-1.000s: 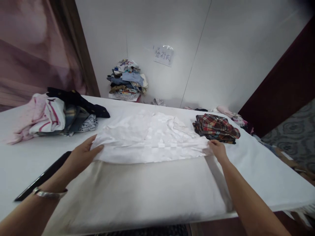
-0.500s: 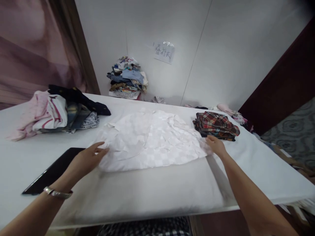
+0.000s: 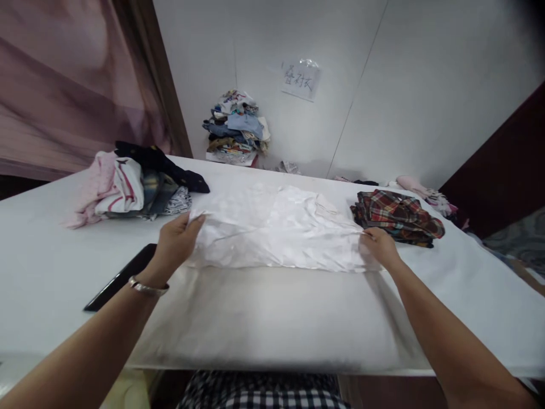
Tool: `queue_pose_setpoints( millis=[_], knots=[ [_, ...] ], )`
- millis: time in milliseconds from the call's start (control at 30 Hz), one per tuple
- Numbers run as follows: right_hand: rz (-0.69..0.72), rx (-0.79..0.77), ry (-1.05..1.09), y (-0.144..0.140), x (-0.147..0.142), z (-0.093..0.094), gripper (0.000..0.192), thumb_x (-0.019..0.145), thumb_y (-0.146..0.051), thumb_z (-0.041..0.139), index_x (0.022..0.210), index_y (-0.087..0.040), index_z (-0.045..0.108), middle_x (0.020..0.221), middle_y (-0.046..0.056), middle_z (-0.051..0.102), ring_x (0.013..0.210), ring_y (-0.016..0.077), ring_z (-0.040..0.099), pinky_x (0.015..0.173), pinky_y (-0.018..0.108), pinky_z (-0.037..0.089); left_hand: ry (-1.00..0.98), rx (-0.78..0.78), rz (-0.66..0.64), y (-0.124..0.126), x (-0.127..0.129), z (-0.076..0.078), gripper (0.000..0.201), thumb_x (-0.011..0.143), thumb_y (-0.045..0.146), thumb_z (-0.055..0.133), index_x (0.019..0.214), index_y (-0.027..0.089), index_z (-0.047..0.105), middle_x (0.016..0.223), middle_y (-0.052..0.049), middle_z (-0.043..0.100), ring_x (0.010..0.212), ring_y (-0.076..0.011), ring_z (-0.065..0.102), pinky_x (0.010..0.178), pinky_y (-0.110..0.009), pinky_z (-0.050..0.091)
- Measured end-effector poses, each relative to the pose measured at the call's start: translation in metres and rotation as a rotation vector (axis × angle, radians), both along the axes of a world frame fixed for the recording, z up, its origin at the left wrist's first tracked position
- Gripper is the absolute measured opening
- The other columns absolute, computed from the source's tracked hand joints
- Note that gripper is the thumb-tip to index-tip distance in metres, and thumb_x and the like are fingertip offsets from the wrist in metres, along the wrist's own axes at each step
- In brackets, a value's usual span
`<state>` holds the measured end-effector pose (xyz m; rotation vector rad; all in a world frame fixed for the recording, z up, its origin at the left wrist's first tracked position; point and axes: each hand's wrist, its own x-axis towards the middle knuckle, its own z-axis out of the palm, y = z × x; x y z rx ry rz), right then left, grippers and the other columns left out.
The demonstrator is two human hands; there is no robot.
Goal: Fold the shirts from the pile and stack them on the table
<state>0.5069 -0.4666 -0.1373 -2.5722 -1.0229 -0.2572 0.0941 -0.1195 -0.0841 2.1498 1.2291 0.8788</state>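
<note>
At centre frame, spread across the white tabletop [image 3: 51,255], lies the white garment [image 3: 276,236], partly folded; the left hand [image 3: 174,247] has its fingers closed on the garment's left edge, and the right hand [image 3: 381,250] has its fingers closed on the right edge, just beside the folded plaid shirt [image 3: 395,216] at right of frame; the step in hand appears to be a lengthwise fold of the garment, both edges held level; the next move would call for both hands to travel together so that the fold line stays straight, and then a smoothing of the creased cloth. Compared with half a second earlier, the garment's near portion has been gathered into a narrower band, and the left hand has shifted from flat beside the cloth to gripping it; the dark flat object [image 3: 121,276] at lower left and the heap of unfolded clothes [image 3: 131,184] at upper left stay as they were.
</note>
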Motion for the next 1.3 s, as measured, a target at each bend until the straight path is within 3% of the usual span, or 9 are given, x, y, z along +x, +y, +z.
queue_pose_setpoints(
  millis=[133, 267, 367, 467, 567, 700, 900, 1100, 1300],
  knots=[
    [-0.012, -0.089, -0.039, 0.014, -0.005, -0.008, 0.028, 0.085, -0.026, 0.048, 0.096, -0.016, 0.072, 0.099, 0.012, 0.072, 0.096, 0.0260, 0.063, 0.086, 0.034, 0.044, 0.219, -0.076, -0.063, 0.018, 0.012, -0.019, 0.030, 0.083, 0.045, 0.044, 0.069, 0.020, 0.052, 0.060, 0.002, 0.050, 0.062, -0.0151, 0.049, 0.059, -0.026, 0.034],
    [0.163, -0.020, -0.098, 0.021, -0.016, -0.020, 0.030, 0.088, -0.031, 0.047, 0.096, -0.018, 0.072, 0.106, 0.012, 0.072, 0.104, 0.0255, 0.062, 0.096, 0.035, 0.043, 0.364, -0.196, -0.065, 0.030, 0.011, -0.041, 0.029, 0.081, 0.045, 0.047, 0.077, 0.019, 0.061, 0.075, -0.004, 0.066, 0.072, -0.0202, 0.060, 0.062, -0.028, 0.039],
    [0.294, -0.034, -0.078, 0.020, -0.018, -0.027, 0.030, 0.087, -0.032, 0.048, 0.097, -0.019, 0.073, 0.113, 0.012, 0.070, 0.110, 0.0249, 0.062, 0.100, 0.036, 0.043, 0.304, -0.253, -0.043, 0.032, 0.003, -0.047, 0.034, 0.080, 0.047, 0.050, 0.090, 0.018, 0.066, 0.094, -0.007, 0.071, 0.085, -0.0224, 0.064, 0.069, -0.028, 0.042],
    [0.279, -0.099, -0.030, 0.025, -0.013, -0.025, 0.027, 0.084, -0.029, 0.051, 0.094, -0.021, 0.074, 0.112, 0.011, 0.071, 0.109, 0.0257, 0.063, 0.100, 0.038, 0.045, 0.309, -0.265, -0.055, 0.031, -0.002, -0.048, 0.035, 0.082, 0.046, 0.049, 0.092, 0.018, 0.067, 0.097, -0.009, 0.073, 0.088, -0.0236, 0.066, 0.070, -0.028, 0.043],
    [0.283, -0.052, -0.037, 0.049, -0.012, -0.012, 0.026, 0.084, -0.025, 0.051, 0.094, -0.020, 0.074, 0.112, 0.011, 0.072, 0.111, 0.0263, 0.063, 0.102, 0.040, 0.044, 0.384, -0.245, -0.041, 0.029, 0.000, -0.049, 0.035, 0.084, 0.045, 0.046, 0.093, 0.019, 0.068, 0.097, -0.010, 0.073, 0.089, -0.0254, 0.066, 0.068, -0.029, 0.043],
    [0.402, 0.007, 0.024, 0.115, -0.039, 0.015, 0.027, 0.085, -0.023, 0.050, 0.101, -0.021, 0.073, 0.115, 0.009, 0.071, 0.113, 0.0260, 0.062, 0.103, 0.042, 0.044, 0.388, -0.227, -0.020, 0.026, 0.001, -0.046, 0.035, 0.086, 0.043, 0.044, 0.094, 0.019, 0.068, 0.101, -0.012, 0.073, 0.092, -0.0267, 0.066, 0.070, -0.030, 0.042],
    [0.539, -0.034, 0.262, 0.253, -0.114, 0.051, 0.030, 0.089, -0.023, 0.051, 0.113, -0.022, 0.069, 0.126, 0.006, 0.067, 0.118, 0.0213, 0.059, 0.102, 0.031, 0.042, 0.363, -0.219, -0.018, 0.018, -0.002, -0.045, 0.030, 0.090, 0.039, 0.041, 0.086, 0.020, 0.064, 0.096, -0.010, 0.072, 0.089, -0.0233, 0.065, 0.068, -0.029, 0.038],
    [0.368, -0.117, 0.376, 0.366, -0.152, 0.055, 0.029, 0.092, -0.035, 0.051, 0.086, -0.016, 0.072, 0.096, 0.010, 0.074, 0.094, 0.0225, 0.067, 0.082, 0.028, 0.048, 0.354, -0.225, -0.026, 0.016, -0.003, -0.048, 0.028, 0.091, 0.037, 0.041, 0.078, 0.021, 0.060, 0.086, -0.006, 0.071, 0.083, -0.0199, 0.064, 0.065, -0.028, 0.035],
    [0.125, -0.181, 0.488, 0.426, -0.149, 0.038, 0.052, 0.092, -0.055, 0.043, 0.098, -0.009, 0.067, 0.082, 0.013, 0.071, 0.062, 0.0195, 0.067, 0.057, 0.027, 0.048, 0.387, -0.239, -0.069, 0.014, -0.003, -0.046, 0.029, 0.092, 0.036, 0.041, 0.077, 0.021, 0.060, 0.084, -0.005, 0.071, 0.081, -0.0194, 0.065, 0.063, -0.028, 0.033]
  ],
)
